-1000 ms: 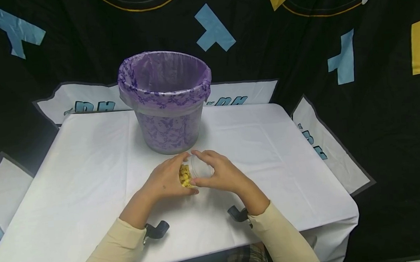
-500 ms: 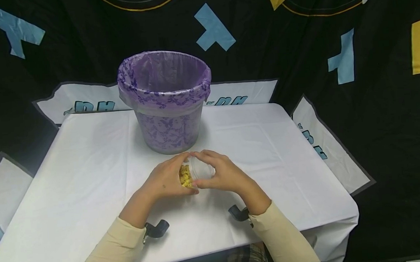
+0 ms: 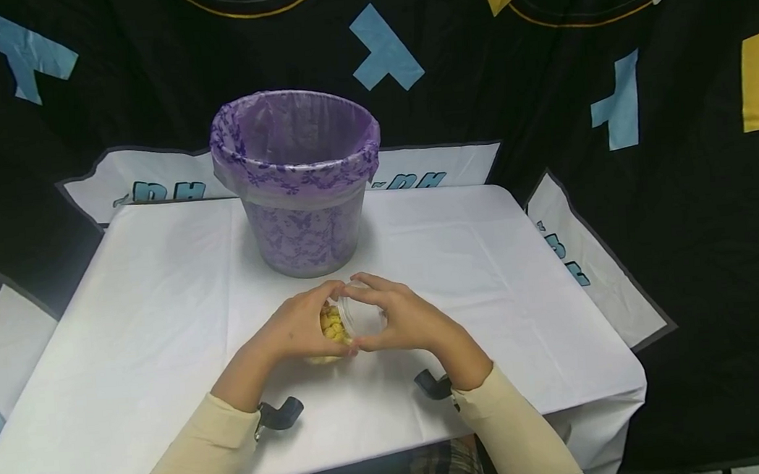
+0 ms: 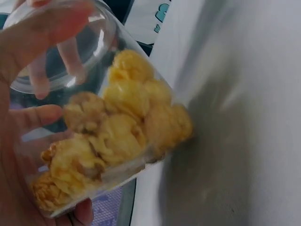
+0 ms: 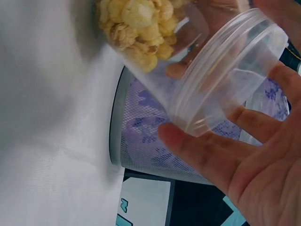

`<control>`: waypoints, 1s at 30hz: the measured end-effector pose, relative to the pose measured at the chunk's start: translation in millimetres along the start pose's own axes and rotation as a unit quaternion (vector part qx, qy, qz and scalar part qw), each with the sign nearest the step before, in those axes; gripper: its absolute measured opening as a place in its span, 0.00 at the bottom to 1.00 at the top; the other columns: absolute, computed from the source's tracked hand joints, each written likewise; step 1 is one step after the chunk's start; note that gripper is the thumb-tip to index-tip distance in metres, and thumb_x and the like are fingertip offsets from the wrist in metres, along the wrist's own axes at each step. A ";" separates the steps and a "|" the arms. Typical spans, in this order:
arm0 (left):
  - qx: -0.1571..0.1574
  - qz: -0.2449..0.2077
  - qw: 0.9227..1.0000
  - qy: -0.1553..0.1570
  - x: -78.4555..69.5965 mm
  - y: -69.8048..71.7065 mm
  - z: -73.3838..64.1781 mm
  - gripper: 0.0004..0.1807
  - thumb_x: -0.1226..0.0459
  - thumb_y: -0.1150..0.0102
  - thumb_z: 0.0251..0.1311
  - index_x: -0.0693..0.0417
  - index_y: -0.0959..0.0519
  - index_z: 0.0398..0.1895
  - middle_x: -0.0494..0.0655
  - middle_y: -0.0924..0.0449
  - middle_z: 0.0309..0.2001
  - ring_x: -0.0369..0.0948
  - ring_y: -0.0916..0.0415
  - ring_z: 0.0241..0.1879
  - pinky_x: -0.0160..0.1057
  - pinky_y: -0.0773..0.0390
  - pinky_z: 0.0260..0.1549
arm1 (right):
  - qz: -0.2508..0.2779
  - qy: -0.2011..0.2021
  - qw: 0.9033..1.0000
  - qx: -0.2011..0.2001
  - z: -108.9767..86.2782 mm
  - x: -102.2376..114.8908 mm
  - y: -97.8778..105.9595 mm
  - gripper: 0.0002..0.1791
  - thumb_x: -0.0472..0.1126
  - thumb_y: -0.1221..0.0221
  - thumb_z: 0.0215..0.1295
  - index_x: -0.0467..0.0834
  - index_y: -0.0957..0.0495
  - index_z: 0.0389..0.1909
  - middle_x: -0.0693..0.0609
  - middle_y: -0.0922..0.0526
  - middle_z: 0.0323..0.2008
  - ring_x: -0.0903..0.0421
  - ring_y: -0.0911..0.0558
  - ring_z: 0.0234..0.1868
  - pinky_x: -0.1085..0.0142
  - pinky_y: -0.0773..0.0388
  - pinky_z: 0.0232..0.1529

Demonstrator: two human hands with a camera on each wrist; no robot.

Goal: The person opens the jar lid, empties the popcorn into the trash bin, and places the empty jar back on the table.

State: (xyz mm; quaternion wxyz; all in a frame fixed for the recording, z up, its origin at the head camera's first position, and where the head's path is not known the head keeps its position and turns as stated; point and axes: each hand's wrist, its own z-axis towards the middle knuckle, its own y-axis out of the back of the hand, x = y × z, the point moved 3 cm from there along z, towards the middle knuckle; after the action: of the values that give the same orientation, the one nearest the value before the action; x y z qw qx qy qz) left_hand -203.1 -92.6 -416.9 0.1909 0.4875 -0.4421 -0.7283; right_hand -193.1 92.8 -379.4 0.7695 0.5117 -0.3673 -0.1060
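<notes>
Our left hand [image 3: 300, 325] curls round a clear plastic popcorn jar [image 4: 117, 108] | our right fingers grip its clear lid [image 5: 235, 70] | we have the jar tilted, between our hands, over the white-covered table [image 3: 487, 295] | beyond it we see a mesh wastebasket [image 3: 307, 234], purple floral liner [image 3: 310, 176] folded over its rim | behind, black backdrop [image 3: 508, 98]

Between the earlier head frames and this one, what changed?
The clear jar has tilted, its filled end now showing below the left hand, nearer the person; the thumb of the right hand has shifted that way too. Both hands still hold it, and the purple bin stayed put.
</notes>
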 end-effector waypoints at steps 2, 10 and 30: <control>0.003 -0.007 1.000 0.003 0.2 -0.1 -0.4 0.58 0.29 0.36 0.19 0.36 0.41 0.63 0.33 0.31 0.54 0.35 0.31 0.47 0.43 0.27 0.46 | 0.000 0.008 1.000 0.004 -0.4 -0.5 0.5 0.43 0.59 0.35 0.46 0.63 0.42 0.65 0.53 0.43 0.67 0.55 0.39 0.65 0.53 0.33 0.59; -0.013 0.003 1.000 0.003 -4.1 1.6 2.1 0.62 0.26 0.40 0.21 0.39 0.44 0.66 0.37 0.37 0.61 0.41 0.36 0.58 0.48 0.32 0.55 | 0.011 -0.026 1.000 -0.006 -0.8 -3.3 3.9 0.49 0.63 0.36 0.44 0.67 0.52 0.68 0.60 0.54 0.70 0.58 0.46 0.68 0.53 0.37 0.61; -0.053 0.066 0.996 -0.016 -14.8 3.7 3.1 0.61 0.28 0.39 0.22 0.44 0.43 0.65 0.43 0.37 0.61 0.47 0.39 0.59 0.51 0.35 0.56 | 0.023 -0.142 0.989 -0.028 0.9 -0.7 4.5 0.47 0.73 0.49 0.49 0.61 0.53 0.69 0.59 0.42 0.66 0.57 0.41 0.65 0.53 0.36 0.61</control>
State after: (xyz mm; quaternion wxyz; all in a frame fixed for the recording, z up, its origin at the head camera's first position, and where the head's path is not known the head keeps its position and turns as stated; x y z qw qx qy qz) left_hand -199.8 -82.7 -405.4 0.2572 0.4348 -0.4367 -0.7444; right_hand -195.1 94.7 -375.6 0.7258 0.4613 -0.4813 -0.1695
